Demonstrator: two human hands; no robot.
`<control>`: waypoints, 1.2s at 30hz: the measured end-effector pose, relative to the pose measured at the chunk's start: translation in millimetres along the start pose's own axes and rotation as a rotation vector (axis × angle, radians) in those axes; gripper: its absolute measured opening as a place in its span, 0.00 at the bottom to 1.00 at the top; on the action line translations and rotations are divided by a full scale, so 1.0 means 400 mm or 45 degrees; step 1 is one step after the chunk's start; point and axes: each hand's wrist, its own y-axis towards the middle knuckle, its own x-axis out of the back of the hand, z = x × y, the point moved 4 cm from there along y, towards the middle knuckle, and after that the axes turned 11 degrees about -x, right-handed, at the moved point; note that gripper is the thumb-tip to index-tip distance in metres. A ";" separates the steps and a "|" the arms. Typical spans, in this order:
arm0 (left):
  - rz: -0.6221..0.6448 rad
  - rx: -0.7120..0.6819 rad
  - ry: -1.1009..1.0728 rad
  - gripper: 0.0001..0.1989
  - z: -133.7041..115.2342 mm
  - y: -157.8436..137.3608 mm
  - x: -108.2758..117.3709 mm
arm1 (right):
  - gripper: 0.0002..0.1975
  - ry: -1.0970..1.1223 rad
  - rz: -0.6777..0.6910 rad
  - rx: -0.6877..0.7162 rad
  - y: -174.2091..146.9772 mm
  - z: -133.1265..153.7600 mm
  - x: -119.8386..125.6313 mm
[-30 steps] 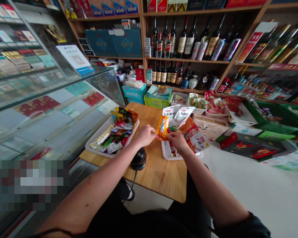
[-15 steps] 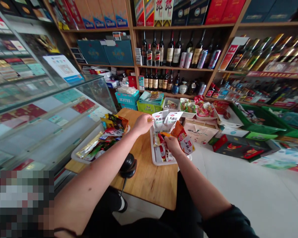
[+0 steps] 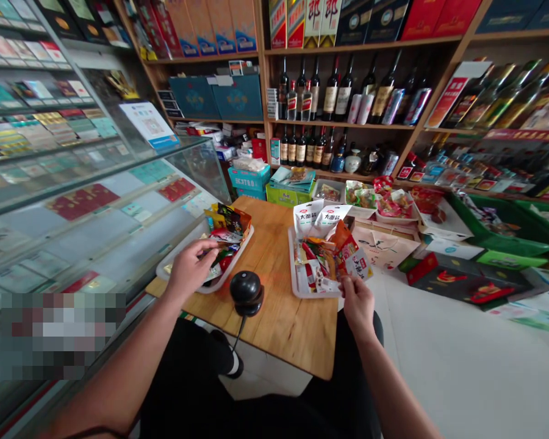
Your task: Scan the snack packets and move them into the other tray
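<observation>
My left hand (image 3: 193, 269) is over the near side of the left white plastic tray (image 3: 251, 239), fingers slightly bent and thumb a little apart. Nothing shows in it. In that tray lie snack packets (image 3: 229, 236) in black, yellow and red. At the near right corner of the right white tray (image 3: 293, 277), my right hand (image 3: 359, 303) is closed, with its fingertips on the rim. Two white snack pouches (image 3: 322, 217) with black lettering stand upright at the back of this tray. Orange and red packets (image 3: 345, 247) lean on its right side.
Both trays rest on a wooden table (image 3: 297, 335). Between them stands a black rounded device (image 3: 246, 291) with a cable. A glass display counter (image 3: 119, 207) is at left. Shelves of bottles (image 3: 332, 91) rise behind; boxes (image 3: 466, 277) stand on the floor at right.
My left hand has left the white pouches and moved left to the other tray. My right hand has come out of the right tray's packets to its near right corner.
</observation>
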 end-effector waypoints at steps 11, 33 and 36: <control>0.072 0.344 0.250 0.17 0.225 -0.451 0.137 | 0.25 -0.330 -0.099 -0.094 -0.121 -0.189 0.109; -0.098 0.307 0.261 0.12 0.246 -0.453 0.124 | 0.23 -0.469 -0.060 -0.060 -0.180 -0.122 0.058; -0.204 0.218 0.358 0.11 0.254 -0.365 0.117 | 0.25 -0.407 0.067 0.026 -0.196 -0.039 -0.020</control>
